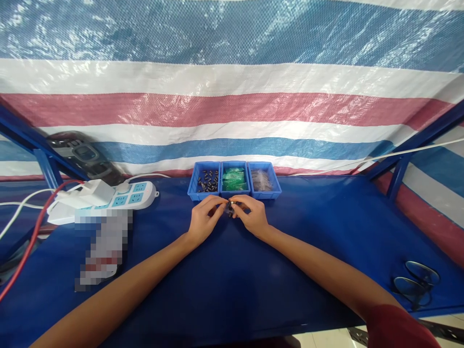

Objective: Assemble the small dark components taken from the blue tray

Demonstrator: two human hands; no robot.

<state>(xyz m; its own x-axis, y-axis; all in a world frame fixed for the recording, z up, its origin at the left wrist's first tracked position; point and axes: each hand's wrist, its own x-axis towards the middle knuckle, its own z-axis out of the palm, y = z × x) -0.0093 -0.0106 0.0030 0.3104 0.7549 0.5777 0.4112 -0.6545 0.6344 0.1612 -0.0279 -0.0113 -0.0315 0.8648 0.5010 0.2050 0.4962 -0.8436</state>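
Observation:
Just in front of three blue bins, both hands meet around a small dark item (pixel 230 209) with a clear, shiny part. My left hand (pixel 203 220) pinches it from the left side. From the right, my right hand (pixel 252 216) closes its fingers on the same item. Small black parts lie in the left bin (pixel 205 196). Green packets (pixel 234 179) fill the middle bin (pixel 235 192). In the right bin (pixel 266 195) are clear plastic bags (pixel 261 181). The item is too small to make out fully.
A white power strip (pixel 147 195) with plugs and cables lies at the left, by a blurred-out object (pixel 105 246). Glasses (pixel 413 285) rest on the blue table (pixel 326 217) at the right. Striped sheeting (pixel 232 77) hangs behind; blue frame bars stand at both sides.

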